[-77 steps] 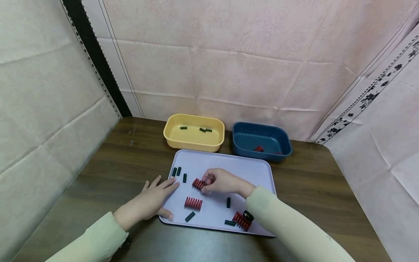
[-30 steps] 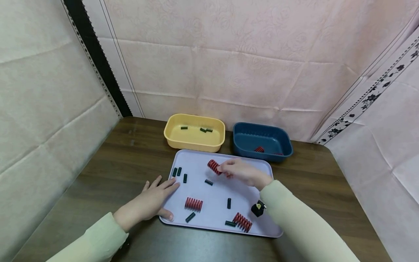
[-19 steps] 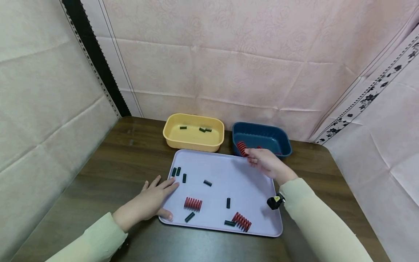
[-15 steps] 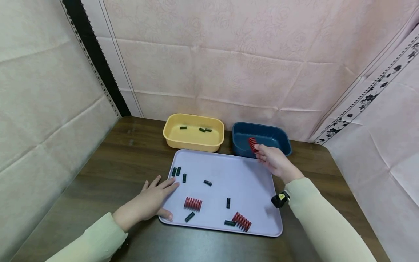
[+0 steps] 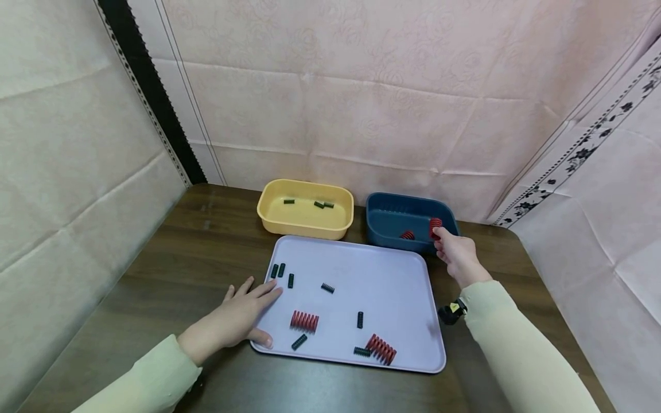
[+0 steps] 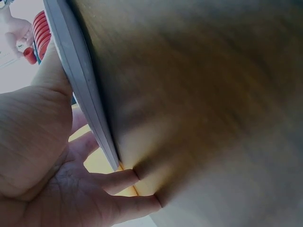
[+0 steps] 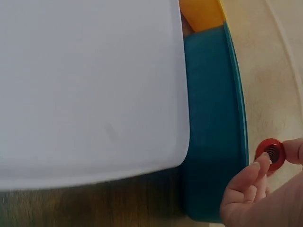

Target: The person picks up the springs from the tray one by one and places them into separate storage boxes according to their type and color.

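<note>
My right hand (image 5: 458, 252) pinches a red coil spring (image 5: 435, 226) above the right end of the blue bin (image 5: 384, 234). The right wrist view shows that red spring (image 7: 270, 155) end-on between thumb and fingers. My left hand (image 5: 232, 318) lies with fingers spread at the left edge of the white tray (image 5: 372, 275), thumb over the rim; in the left wrist view its fingertips reach the table past the tray's edge. On the tray lie two red springs, one at left (image 5: 304, 321) and one at the front right (image 5: 381, 349), and several small dark green springs (image 5: 327, 288).
The yellow bin (image 5: 306, 228) stands behind the tray with three small green springs (image 5: 319, 205) inside. Another red spring (image 5: 407, 235) lies in the blue bin. A cloth-covered wall (image 5: 361, 115) rises behind the wooden table (image 5: 206, 246).
My right hand has lifted the red spring off the tray and carried it right and back to over the blue bin. A green spring once behind that hand now shows. The left hand stays put.
</note>
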{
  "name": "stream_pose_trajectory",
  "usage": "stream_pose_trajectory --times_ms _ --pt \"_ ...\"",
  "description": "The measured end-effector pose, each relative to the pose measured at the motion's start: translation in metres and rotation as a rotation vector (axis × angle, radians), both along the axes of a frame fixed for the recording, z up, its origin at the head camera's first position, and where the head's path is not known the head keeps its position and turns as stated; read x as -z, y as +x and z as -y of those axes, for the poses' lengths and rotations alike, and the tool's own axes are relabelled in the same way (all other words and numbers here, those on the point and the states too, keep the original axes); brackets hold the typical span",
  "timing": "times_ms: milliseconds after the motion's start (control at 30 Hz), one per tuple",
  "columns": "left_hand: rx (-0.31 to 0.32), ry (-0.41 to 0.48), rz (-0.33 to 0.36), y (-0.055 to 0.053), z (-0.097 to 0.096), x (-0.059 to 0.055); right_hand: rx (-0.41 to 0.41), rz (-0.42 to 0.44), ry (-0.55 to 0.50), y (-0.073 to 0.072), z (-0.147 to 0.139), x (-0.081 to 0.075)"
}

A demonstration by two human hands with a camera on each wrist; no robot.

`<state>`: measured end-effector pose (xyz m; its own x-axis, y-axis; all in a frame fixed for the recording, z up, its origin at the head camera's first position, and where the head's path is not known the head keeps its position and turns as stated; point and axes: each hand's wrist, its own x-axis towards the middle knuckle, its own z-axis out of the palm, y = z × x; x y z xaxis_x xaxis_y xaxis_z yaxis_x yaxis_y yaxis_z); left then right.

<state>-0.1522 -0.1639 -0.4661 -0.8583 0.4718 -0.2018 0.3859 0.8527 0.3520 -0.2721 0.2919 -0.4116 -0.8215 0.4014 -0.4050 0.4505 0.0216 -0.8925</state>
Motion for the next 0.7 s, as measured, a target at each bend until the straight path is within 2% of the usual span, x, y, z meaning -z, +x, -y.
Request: stream_pose_trajectory --times_ms 133,300,500,700 --pt "0.003 0.003 -0.006 0.000 0.000 0.000 -0.061 0.006 0.122 -0.001 -0.002 0.005" --pt "0.003 0.003 0.005 -0.001 -0.001 0.000 -0.147 -0.102 0.291 0.003 0.000 0.010" --pt "-0.006 -0.005 0.020 -0.001 -0.001 -0.001 -0.177 -0.179 0.329 0.006 0.005 0.011" --pt "-0.006 -0.003 0.018 -0.001 0.000 0.000 -0.272 -0.197 0.328 0.010 0.013 0.008"
